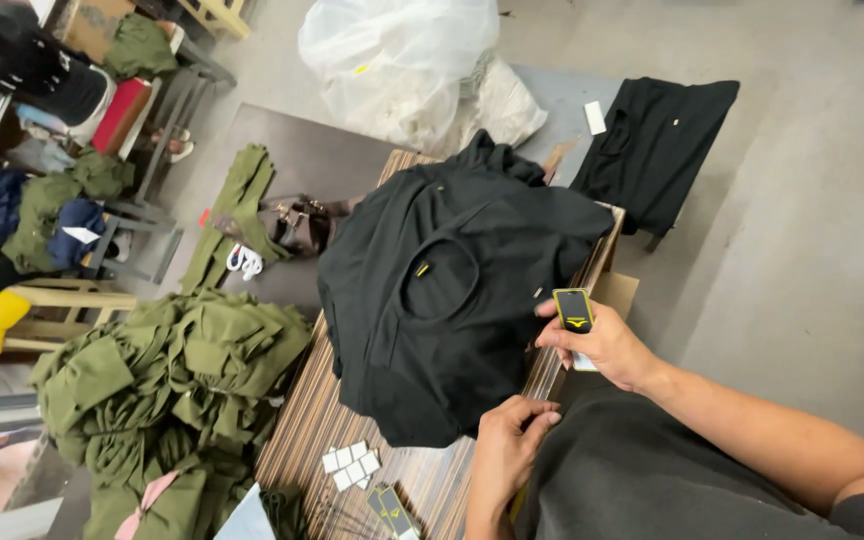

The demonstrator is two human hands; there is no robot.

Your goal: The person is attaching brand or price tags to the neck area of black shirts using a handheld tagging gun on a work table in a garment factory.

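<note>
- Left hand pinches the black garment hem at the worktop edge.
- Right hand grips a black tag against the garment; a loose grip could drop it.
- Garment overhangs the worktop; may slide off.

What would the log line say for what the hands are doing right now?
right hand: holds black-and-yellow tag | left hand: at hem of black garment | garment: on striped table | green clothes pile: beside table

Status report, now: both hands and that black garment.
Right hand pinching a black-and-yellow tag at the black garment. Left hand at the garment's near edge, grip unclear. Nothing between hands and garment; small white tags lie on the striped table.
</note>
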